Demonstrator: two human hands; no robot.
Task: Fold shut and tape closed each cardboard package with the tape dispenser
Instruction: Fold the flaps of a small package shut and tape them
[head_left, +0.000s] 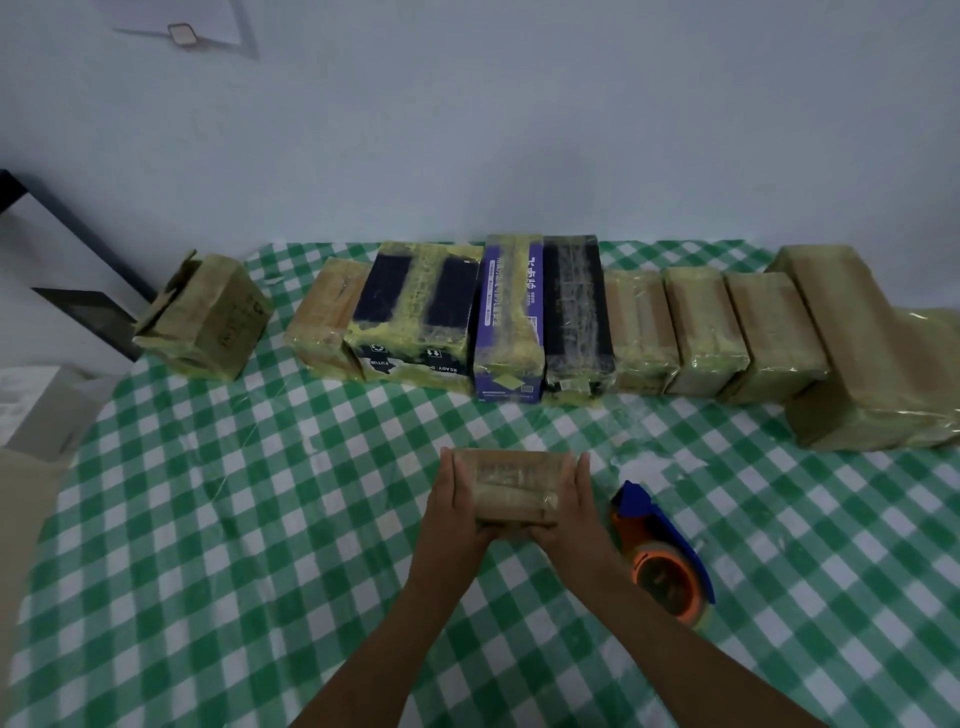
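Observation:
A small brown cardboard package (511, 483) wrapped in clear tape sits on the green-checked tablecloth (234, 519) in front of me. My left hand (454, 512) presses flat against its left side and my right hand (569, 512) against its right side, so both hold it between them. The tape dispenser (662, 553), blue with an orange hub and a roll of tape, lies on the cloth just right of my right wrist, untouched.
Several taped packages stand in a row along the far edge, among them a purple box (511, 317) and a dark box (579, 317). A brown box (205, 312) with loose flaps sits apart at the far left. A large box (857, 348) is at the right.

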